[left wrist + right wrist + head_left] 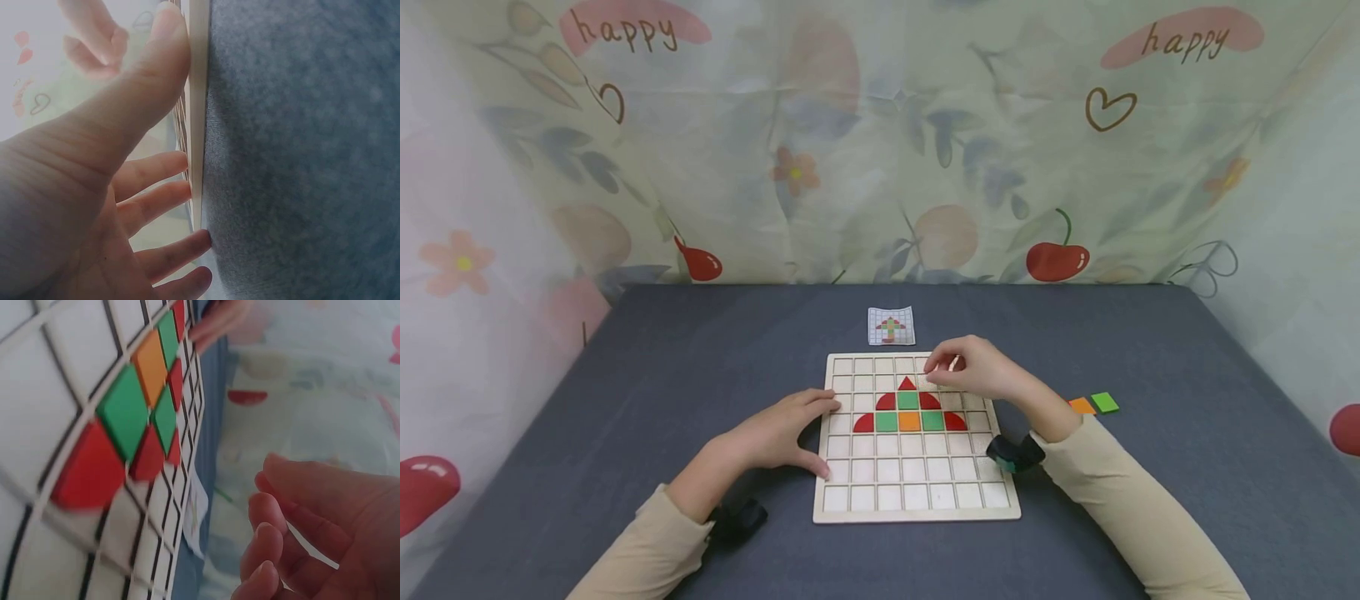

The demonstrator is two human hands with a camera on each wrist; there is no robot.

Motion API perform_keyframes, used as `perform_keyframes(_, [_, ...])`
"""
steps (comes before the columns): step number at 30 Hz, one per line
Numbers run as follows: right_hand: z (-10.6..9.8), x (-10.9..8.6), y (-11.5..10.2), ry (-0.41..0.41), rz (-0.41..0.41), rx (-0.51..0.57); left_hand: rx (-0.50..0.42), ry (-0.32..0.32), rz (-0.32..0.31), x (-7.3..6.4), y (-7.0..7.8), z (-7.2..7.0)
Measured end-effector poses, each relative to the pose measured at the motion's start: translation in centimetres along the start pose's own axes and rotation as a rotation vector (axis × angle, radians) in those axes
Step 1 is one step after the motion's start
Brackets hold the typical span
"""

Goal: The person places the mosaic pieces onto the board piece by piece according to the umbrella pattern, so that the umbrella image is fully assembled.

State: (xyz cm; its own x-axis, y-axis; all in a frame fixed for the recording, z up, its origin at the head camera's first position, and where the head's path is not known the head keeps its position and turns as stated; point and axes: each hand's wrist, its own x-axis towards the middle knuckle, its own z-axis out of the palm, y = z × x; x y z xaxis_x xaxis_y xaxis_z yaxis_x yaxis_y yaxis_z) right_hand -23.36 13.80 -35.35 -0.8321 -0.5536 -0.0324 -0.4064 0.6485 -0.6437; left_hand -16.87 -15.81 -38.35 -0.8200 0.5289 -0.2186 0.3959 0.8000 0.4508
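Observation:
A wooden grid board (887, 472) lies on the table with coloured pieces set in its cells. A red triangle (907, 384) tops the pattern, above a green square (907, 401) and an orange square (909, 422). Further green squares and red rounded pieces (955, 422) flank them. My left hand (786, 427) rests at the board's left edge, thumb and fingers (159, 169) spread along the rim. Over the board's upper right part hovers my right hand (976, 367). Its fingers (265, 544) are loosely bent, and nothing shows between them and the thumb.
A small printed card (891, 326) with a tree-like grid pattern lies behind the board. To the right, a loose orange piece (1082, 406), partly behind the right forearm, lies beside a green square piece (1105, 402). A patterned cloth (880, 167) hangs behind the dark table (700, 350).

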Motion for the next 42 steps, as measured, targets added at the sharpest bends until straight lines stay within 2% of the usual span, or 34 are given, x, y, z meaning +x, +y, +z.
perform_keyframes(5, [-1.9,-1.8,2.2,0.042,0.07,-0.001,-0.005,-0.004,-0.009,0.0,0.0,-0.1])
perform_keyframes(10, [-3.5,-3.6,4.2,0.031,0.168,0.007,-0.008,-0.005,-0.009,-0.1,0.0,-0.1])
perform_keyframes(14, [-4.5,-5.0,5.7,0.02,0.209,0.01,-0.016,-0.005,-0.011,-0.1,0.1,-0.2])
perform_keyframes(21, [-5.9,-7.3,7.9,0.015,0.232,0.017,-0.02,-0.009,-0.003,-0.1,0.1,-0.2])
perform_keyframes(29, [-7.7,-10.0,10.5,-0.014,0.299,0.064,-0.022,-0.01,-0.002,-0.1,0.1,-0.2])
perform_keyframes(36, [-9.0,-12.1,13.6,-0.03,0.358,0.009,-0.015,-0.011,-0.006,-0.1,0.2,-0.2])
perform_keyframes(42, [-9.2,-13.3,15.0,-0.084,0.324,0.061,-0.013,-0.01,-0.007,0.0,0.1,-0.1])
